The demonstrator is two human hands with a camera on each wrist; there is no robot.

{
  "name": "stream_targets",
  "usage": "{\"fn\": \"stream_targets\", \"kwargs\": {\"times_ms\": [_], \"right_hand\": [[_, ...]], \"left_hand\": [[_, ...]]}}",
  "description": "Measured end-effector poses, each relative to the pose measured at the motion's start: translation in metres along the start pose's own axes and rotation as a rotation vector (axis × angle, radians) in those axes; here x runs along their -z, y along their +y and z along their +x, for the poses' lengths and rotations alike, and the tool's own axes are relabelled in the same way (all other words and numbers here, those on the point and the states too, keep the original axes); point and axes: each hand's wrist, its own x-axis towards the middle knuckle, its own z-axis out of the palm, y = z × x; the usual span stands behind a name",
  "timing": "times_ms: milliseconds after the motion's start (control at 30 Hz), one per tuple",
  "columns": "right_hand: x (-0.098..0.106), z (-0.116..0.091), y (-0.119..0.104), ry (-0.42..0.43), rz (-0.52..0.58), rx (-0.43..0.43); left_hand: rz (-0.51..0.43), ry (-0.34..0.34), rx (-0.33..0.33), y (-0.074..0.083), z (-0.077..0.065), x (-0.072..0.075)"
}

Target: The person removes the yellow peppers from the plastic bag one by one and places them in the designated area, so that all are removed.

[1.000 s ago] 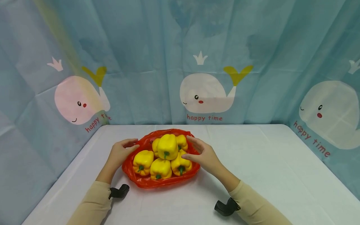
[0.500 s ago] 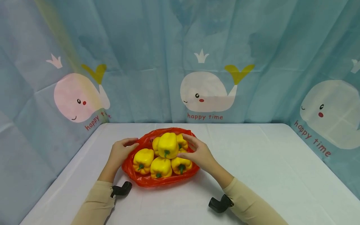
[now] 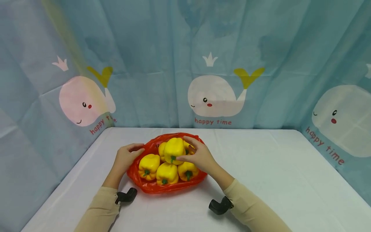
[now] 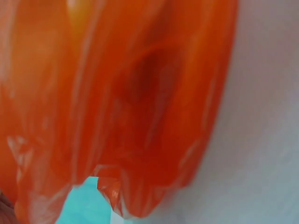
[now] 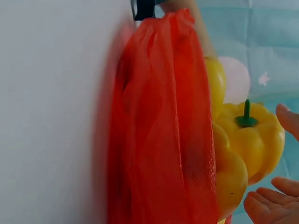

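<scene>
Several yellow bell peppers sit in a red plastic bag [image 3: 156, 190] whose mouth is spread wide in the head view. One bell pepper [image 3: 174, 149] lies on top of the others, its green stem toward me. My left hand [image 3: 124, 158] holds the bag's left rim between thumb and fingers. Over the bag's right side, my right hand [image 3: 204, 158] reaches to the top pepper with thumb and fingers spread. In the right wrist view, a small gap shows between those fingers [image 5: 271, 205] and the pepper. Red plastic fills most of the left wrist view, hiding most of that hand.
A white table [image 3: 261, 167] carries the bag near its back left. Behind stands a light blue curtain [image 3: 156, 96] printed with whales. Black wrist cameras, the left one [image 3: 127, 195] and the right one [image 3: 220, 206], stick out from the sleeves.
My right hand has moved left from the bag's right rim to the top bell pepper. My left hand stays at the left rim. The peppers lie as before.
</scene>
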Motion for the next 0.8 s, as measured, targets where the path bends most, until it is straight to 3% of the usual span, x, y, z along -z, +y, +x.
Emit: {"fn": "stream_targets", "kwargs": {"times_ms": [467, 800], "right_hand": [[-0.002, 0.013, -0.003, -0.065, -0.028, -0.094], [-0.001, 0.016, -0.004, -0.083, -0.064, -0.109]], "left_hand": [[0.004, 0.008, -0.011, -0.003, 0.001, -0.001], [0.003, 0.009, -0.006, 0.0, 0.0, -0.002]]}}
